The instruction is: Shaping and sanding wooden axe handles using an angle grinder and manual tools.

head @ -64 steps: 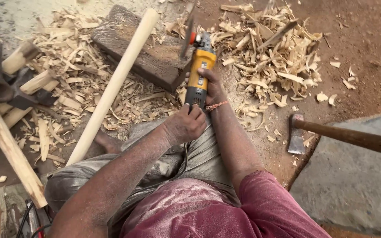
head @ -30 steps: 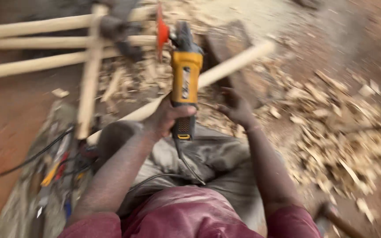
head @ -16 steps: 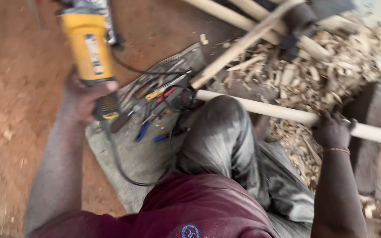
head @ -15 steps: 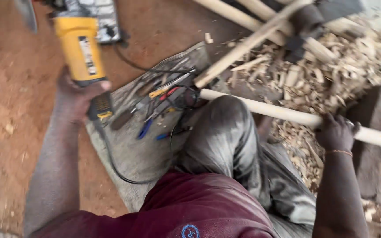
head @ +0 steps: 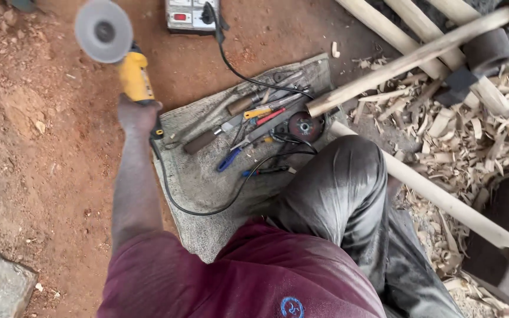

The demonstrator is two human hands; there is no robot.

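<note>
The angle grinder (head: pixel 126 62) has a yellow body and a round grey disc, and sits in the upper left of the frame above red dirt. Its long axis runs up-left, disc end farthest from the person. The left hand (head: pixel 138 115) has its grip closed around the grinder's rear handle; the right hand is out of view. One grinder, one power strip (head: pixel 192 14) at the top edge.

Just one view here, a head cam looking pretty much straight down over the wearer's own maroon shirt (head: pixel 237 277) and bent knee (head: pixel 343 176). It's close in, arm's reach stuff: red dirt floor (head: pixel 36 159) fills the left, a grey cloth with hand tools (head: pixel 207 176) sits mid-frame, wood shavings (head: pixel 472 135) run off the right.
</note>
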